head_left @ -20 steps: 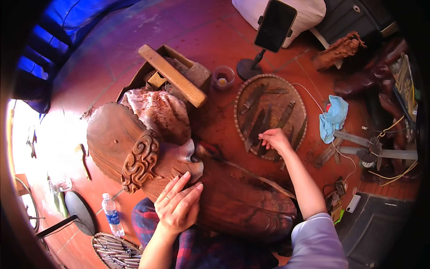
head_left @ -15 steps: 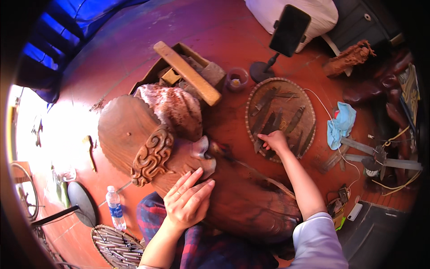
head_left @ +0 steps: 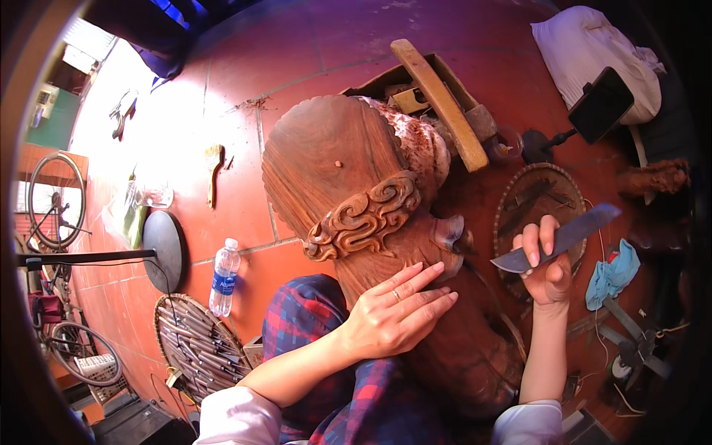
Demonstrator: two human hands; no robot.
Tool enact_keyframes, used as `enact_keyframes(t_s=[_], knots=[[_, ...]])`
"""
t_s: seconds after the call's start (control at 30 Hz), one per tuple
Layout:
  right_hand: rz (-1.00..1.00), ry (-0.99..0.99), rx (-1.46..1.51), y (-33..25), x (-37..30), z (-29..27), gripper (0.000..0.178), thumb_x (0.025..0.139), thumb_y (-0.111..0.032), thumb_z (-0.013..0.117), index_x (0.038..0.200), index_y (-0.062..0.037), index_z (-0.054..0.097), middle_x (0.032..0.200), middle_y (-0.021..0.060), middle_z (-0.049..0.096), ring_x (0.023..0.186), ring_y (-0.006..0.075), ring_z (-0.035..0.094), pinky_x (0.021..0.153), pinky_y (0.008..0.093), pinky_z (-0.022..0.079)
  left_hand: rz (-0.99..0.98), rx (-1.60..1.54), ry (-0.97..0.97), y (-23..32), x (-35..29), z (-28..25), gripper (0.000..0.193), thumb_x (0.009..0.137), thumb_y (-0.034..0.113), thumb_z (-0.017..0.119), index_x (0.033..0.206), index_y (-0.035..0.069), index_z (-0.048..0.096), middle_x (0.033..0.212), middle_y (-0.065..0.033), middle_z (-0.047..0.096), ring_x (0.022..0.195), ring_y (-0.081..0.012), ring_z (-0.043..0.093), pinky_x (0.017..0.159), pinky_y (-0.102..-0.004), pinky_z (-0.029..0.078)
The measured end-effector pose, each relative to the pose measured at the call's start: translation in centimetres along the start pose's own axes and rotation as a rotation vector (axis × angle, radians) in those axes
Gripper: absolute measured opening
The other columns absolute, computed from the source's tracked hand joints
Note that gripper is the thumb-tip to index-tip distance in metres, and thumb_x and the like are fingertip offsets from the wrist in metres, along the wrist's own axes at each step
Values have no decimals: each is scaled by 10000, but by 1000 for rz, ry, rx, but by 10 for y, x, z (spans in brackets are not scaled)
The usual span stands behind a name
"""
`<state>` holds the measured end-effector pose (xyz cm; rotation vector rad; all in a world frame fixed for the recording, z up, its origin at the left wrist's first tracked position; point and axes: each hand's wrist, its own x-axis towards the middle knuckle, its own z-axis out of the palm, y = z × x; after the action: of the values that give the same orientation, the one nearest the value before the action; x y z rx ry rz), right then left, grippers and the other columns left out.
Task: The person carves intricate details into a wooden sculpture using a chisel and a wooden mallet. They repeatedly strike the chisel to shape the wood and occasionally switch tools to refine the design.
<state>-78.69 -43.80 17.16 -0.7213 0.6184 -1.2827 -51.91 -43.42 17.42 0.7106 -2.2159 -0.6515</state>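
Note:
A big reddish wood carving [head_left: 348, 170] with a scrolled relief [head_left: 363, 216] lies across my lap. My left hand [head_left: 397, 311] rests flat on its lower side, fingers spread, a ring on one finger. My right hand [head_left: 545, 267] is lifted to the right of the carving and grips a long flat metal chisel [head_left: 564, 237], blade pointing left toward the wood. Behind that hand a round woven tray [head_left: 534, 200] holds several more chisels.
A wooden mallet [head_left: 437, 104] lies on a box behind the carving. A phone on a stand [head_left: 601, 104] and a blue cloth [head_left: 612, 273] sit to the right. A water bottle [head_left: 222, 276], a second tool tray [head_left: 196, 345] and a black disc [head_left: 163, 248] are on the red tiled floor at left.
My right hand has come up off the round tray with a chisel in it. The view has swung, so the carving now fills the middle. The left hand stays on the wood.

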Motion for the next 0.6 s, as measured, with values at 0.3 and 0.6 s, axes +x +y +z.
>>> enact_keyframes(t_s=[0.3,0.6], knots=[[294,-87,-317,6,60,52,442,955,-348,596,1167,39,621,948,157,689,796,166,679,708,278,559,-5,-53,22,43,30,12,444,841,202,654,1271,99,604,1355,-135,549,1342,-311,445,1128,-561,268],[-106,-389,-1031,24,85,43,193,672,-82,791,849,-20,743,849,66,717,1001,300,639,972,462,447,-315,-3,-150,44,44,24,775,818,386,686,1488,190,350,1565,-264,130,1427,-525,79,1081,-681,150]])
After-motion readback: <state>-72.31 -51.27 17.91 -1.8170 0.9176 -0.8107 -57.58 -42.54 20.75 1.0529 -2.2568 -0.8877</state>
